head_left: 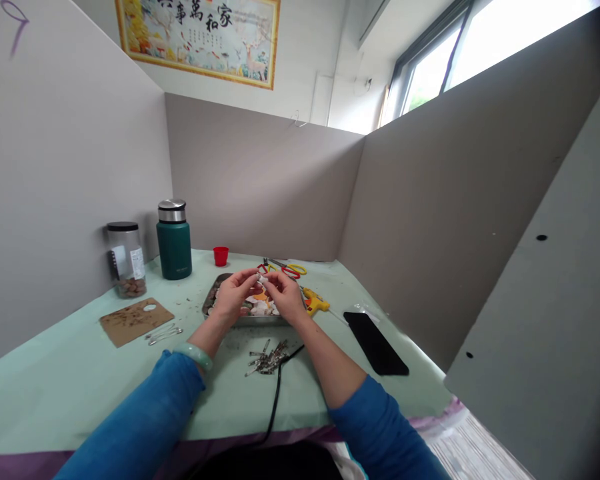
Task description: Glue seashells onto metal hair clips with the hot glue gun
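My left hand (234, 293) and my right hand (285, 297) meet above a metal tray (211, 300) of small pieces. Both pinch one small pale object (261, 280) between their fingertips; I cannot make out what it is. A jade bangle (194, 354) sits on my left wrist. Blue sleeves cover both forearms. A pile of metal hair clips (269, 360) lies on the green table cover just in front of the tray.
A yellow glue gun (314, 301) lies right of the tray, its black cord (276, 400) running toward me. Scissors (287, 269), a red cup (221, 255), a green flask (173, 240), a jar (125, 260), a brown card (136, 321) and a black phone (375, 343) stand around. Grey partitions enclose the desk.
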Motion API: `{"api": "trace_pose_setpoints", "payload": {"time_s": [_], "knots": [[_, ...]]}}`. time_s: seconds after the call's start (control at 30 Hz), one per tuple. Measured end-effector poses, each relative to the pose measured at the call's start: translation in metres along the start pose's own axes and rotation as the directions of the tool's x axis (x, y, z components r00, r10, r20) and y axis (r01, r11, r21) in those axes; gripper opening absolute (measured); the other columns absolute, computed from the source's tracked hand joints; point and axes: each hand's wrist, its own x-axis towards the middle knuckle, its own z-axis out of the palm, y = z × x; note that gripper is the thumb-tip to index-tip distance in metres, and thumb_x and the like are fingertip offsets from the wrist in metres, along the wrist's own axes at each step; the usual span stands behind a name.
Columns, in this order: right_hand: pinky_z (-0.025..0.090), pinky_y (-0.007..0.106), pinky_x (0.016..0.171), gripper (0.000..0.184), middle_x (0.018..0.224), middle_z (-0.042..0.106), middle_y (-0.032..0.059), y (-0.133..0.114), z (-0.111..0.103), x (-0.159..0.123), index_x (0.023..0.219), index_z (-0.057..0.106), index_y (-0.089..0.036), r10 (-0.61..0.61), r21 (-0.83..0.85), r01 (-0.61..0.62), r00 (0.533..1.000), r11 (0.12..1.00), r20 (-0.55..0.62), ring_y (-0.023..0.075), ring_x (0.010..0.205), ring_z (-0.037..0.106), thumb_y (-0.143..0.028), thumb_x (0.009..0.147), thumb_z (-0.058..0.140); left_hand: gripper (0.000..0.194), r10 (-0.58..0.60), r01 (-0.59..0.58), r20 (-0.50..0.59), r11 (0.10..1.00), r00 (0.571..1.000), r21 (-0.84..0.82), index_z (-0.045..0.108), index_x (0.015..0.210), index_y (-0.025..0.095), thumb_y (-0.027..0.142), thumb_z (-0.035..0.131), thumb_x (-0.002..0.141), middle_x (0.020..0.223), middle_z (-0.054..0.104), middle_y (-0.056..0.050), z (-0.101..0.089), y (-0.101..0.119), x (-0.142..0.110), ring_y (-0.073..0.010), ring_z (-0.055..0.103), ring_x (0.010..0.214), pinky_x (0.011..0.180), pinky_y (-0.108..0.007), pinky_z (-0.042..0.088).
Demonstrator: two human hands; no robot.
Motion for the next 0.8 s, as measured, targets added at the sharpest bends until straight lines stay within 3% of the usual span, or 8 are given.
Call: {"api": "trace_pose_setpoints", "payload": {"time_s": [0.2, 0.5, 0.67, 0.8], "knots": [[0.046, 0.023, 0.053, 0.021, 0.073, 0.063, 0.0, -0.002, -0.001, 0.0, 0.091, 0.063, -0.02, -0.001, -0.023, 0.001, 1.0, 1.0, 0.002, 0.0117, 0.058, 0.055, -0.038, 0.08, 0.06, 0.054, -0.035, 0.035, 0.001, 0.999, 0.999, 0.034, 0.066, 0.102, 0.012, 0.039, 0.081, 0.057, 0.078, 0.069, -0.006, 0.001, 0.005, -0.003, -0.0174, 0.066, 0.069, 0.063, -0.027, 0.052], [0.045, 0.022, 0.052, 0.021, 0.071, 0.061, -0.0009, -0.002, -0.002, 0.001, 0.09, 0.063, -0.02, 0.024, 0.004, -0.024, 1.0, 1.0, 0.01, 0.0103, 0.056, 0.053, -0.038, 0.08, 0.06, 0.046, 0.003, -0.005, 0.03, 0.998, 1.0, 0.056, 0.063, 0.09, 0.012, 0.039, 0.081, 0.057, 0.071, 0.067, -0.004, -0.001, 0.001, 0.0, -0.0156, 0.064, 0.065, 0.066, -0.029, 0.053], [0.044, 0.021, 0.048, 0.024, 0.063, 0.056, -0.0031, -0.004, -0.001, 0.004, 0.089, 0.062, -0.019, 0.094, 0.176, -0.092, 0.996, 0.98, -0.004, 0.0097, 0.052, 0.052, -0.039, 0.076, 0.063, 0.043, 0.002, -0.002, 0.034, 1.0, 0.999, 0.011, 0.062, 0.086, 0.012, 0.037, 0.081, 0.057, 0.07, 0.066, -0.003, -0.002, -0.001, 0.001, -0.0145, 0.064, 0.063, 0.067, -0.028, 0.053], [0.045, 0.021, 0.047, 0.027, 0.069, 0.058, -0.0019, -0.012, -0.005, 0.007, 0.088, 0.059, -0.018, 0.235, 0.428, -0.208, 0.972, 0.88, -0.01, 0.0104, 0.057, 0.054, -0.035, 0.069, 0.069, 0.042, -0.044, 0.043, 0.011, 0.999, 0.999, 0.028, 0.061, 0.088, 0.013, 0.038, 0.08, 0.06, 0.071, 0.068, -0.005, 0.0, 0.004, -0.002, -0.0171, 0.066, 0.067, 0.063, -0.027, 0.053]]}}
